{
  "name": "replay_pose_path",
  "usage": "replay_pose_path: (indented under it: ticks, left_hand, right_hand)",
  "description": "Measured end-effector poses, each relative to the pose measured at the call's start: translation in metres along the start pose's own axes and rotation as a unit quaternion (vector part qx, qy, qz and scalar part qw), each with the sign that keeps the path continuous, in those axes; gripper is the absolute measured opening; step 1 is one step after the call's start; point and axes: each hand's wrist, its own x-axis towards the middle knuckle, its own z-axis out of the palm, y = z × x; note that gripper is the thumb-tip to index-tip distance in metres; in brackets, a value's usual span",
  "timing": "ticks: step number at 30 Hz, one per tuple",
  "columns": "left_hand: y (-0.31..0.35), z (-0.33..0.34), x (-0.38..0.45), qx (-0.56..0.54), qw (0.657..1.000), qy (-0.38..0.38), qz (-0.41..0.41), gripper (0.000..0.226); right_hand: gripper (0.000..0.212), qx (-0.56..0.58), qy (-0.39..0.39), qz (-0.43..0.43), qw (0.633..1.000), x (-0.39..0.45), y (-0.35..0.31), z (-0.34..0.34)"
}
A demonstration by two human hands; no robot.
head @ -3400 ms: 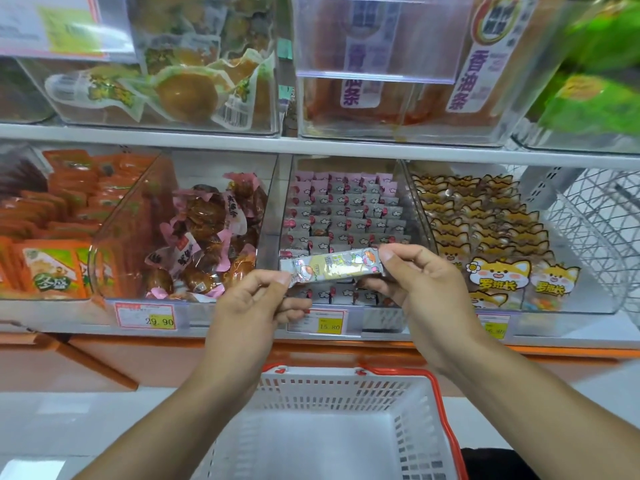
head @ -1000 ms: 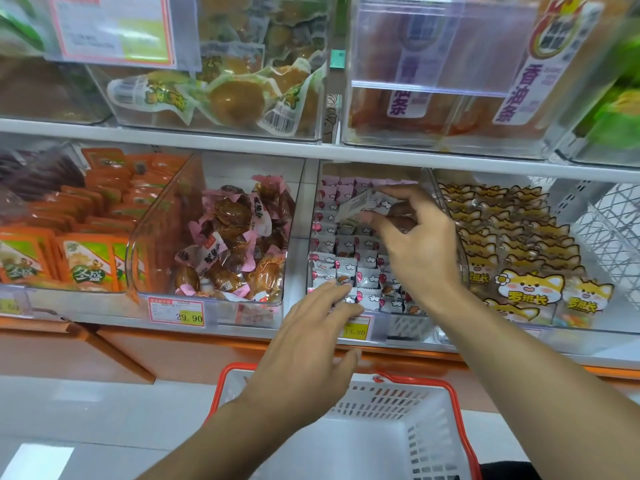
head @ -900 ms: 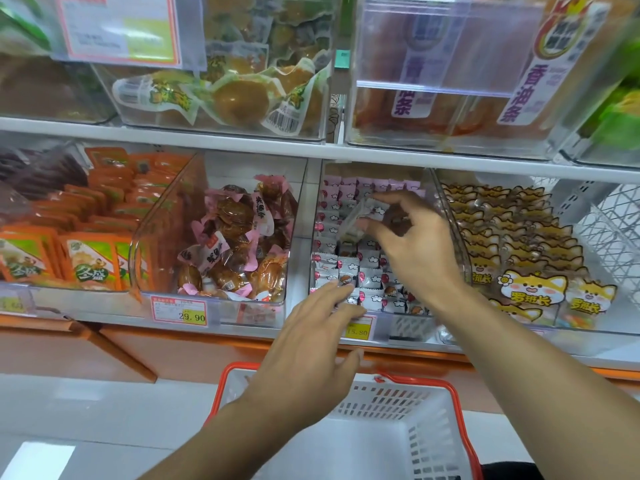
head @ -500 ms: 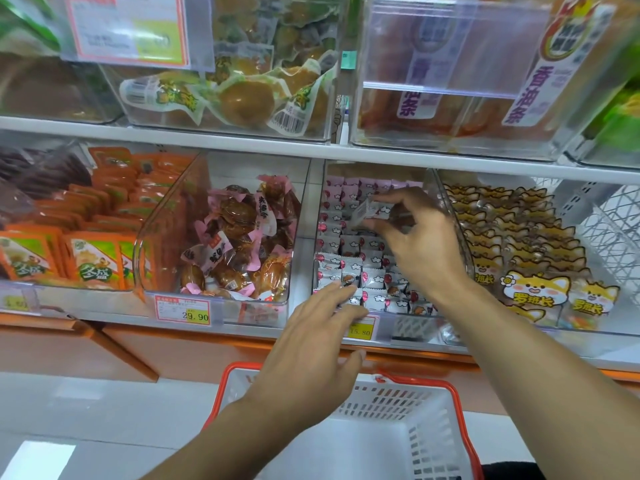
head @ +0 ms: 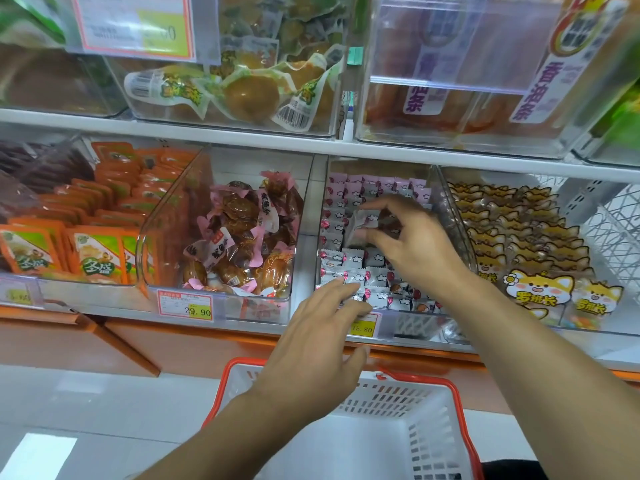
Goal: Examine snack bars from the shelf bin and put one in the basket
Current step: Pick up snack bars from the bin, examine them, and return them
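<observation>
A clear shelf bin [head: 453, 216] holds rows of small pink-and-white wrapped snack bars [head: 349, 259]. My right hand [head: 412, 244] is inside the bin, its fingertips pinching one snack bar [head: 360, 223] tilted among the rows. My left hand [head: 322, 344] hovers at the bin's front lip with fingers spread, holding nothing. Below both hands is a white basket with a red rim [head: 446, 417]; the visible part of its inside holds nothing.
Left of the snack bars stands a bin of brown pink-wrapped snacks [head: 242, 233], then orange packets [head: 90, 230]. Yellow cat-print packs [head: 526, 251] fill the bin to the right. Price tags [head: 185, 304] hang on the shelf edge. A higher shelf [head: 311, 147] overhangs.
3.4 s ago both hands held one bar in front of the bin. Since then my right hand has carried a bar into the bin and lowered it toward the rows; my left hand let go.
</observation>
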Motion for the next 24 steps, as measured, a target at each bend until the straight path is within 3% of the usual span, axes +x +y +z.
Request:
replay_pose_path:
  ticks: [4, 6, 11, 20, 24]
  left_hand:
    - [0.0, 0.0, 0.0, 0.002, 1.0, -0.004, 0.003, 0.051]
    - [0.0, 0.0, -0.001, 0.002, 1.0, -0.005, 0.003, 0.051]
    - [0.001, 0.0, -0.001, 0.005, 1.0, -0.004, 0.001, 0.05]
    - [0.004, 0.001, -0.002, 0.006, 1.0, -0.012, -0.008, 0.052]
    - [0.003, -0.002, -0.002, -0.004, 1.0, -0.008, -0.005, 0.051]
  right_hand:
    - [0.032, -0.137, -0.126, -0.011, 0.982, 0.0, 0.005, 0.008]
    - [0.036, -0.19, -0.146, 0.006, 0.971, -0.002, 0.007, 0.012]
    - [0.034, -0.153, -0.049, -0.002, 0.987, 0.004, 0.004, 0.017]
    - [0.028, -0.144, -0.068, 0.002, 0.987, 0.011, -0.017, 0.041]
    - [0.014, -0.1, -0.025, 0.021, 0.994, 0.012, -0.023, 0.049]
